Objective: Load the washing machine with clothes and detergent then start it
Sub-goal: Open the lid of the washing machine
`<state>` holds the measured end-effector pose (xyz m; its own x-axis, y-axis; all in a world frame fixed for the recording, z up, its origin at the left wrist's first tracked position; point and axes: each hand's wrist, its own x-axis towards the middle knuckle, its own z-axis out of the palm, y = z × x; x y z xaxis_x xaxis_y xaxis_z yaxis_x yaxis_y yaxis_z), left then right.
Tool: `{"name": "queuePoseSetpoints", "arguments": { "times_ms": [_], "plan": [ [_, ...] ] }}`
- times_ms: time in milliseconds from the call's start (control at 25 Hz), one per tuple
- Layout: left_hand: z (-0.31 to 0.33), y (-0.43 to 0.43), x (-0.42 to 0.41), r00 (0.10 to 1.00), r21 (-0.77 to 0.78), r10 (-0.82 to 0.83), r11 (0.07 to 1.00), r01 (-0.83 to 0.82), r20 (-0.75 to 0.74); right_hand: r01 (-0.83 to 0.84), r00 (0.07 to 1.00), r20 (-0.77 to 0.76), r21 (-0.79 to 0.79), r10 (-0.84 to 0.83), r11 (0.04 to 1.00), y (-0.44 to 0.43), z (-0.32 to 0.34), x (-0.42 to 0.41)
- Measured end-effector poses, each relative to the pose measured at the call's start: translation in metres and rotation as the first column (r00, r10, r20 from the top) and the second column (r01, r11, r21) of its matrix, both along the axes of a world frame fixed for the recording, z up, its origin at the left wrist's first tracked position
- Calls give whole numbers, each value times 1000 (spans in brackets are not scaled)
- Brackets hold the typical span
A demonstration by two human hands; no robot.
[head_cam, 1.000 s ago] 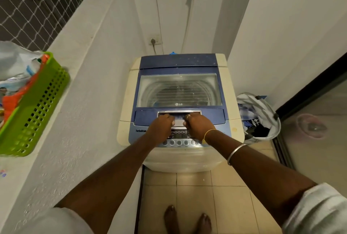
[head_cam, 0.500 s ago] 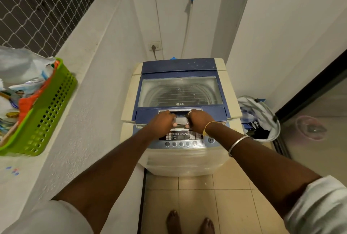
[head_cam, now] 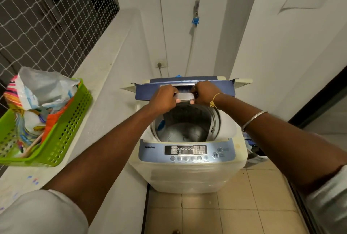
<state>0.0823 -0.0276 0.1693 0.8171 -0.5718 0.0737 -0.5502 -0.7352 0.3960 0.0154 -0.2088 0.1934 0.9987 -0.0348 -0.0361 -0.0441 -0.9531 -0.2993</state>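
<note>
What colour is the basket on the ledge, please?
The basket is bright green, shown best in the head view.

Floor point(head_cam: 234, 215): beige square tiles, dark grout lines. The washing machine point(head_cam: 187, 175) stands directly on it, its left side close to the wall below the ledge point(head_cam: 101, 68). Just right of the machine a bin point(head_cam: 253, 152) sits on the tiles, mostly hidden. The white ledge top carries a green perforated basket point(head_cam: 62, 134); small blue and red specks point(head_cam: 32, 179) lie nearer the camera.
</note>
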Motion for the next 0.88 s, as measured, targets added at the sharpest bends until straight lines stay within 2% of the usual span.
{"name": "queuePoseSetpoints", "arguments": {
  "times_ms": [280,560,880],
  "plan": [
    [8,-24,52,990,-46,9,999,-3,141,63,985,163,6,-63,998,-13,4,47],
    [3,-50,114,964,-11,-15,1000,19,266,87,974,217,-93,-65,992,-31,5,109],
    [-27,-66,149,950,20,10,1000,-17,312,173,965,212,-65,-156,983,-48,-13,153]
  ]
}}
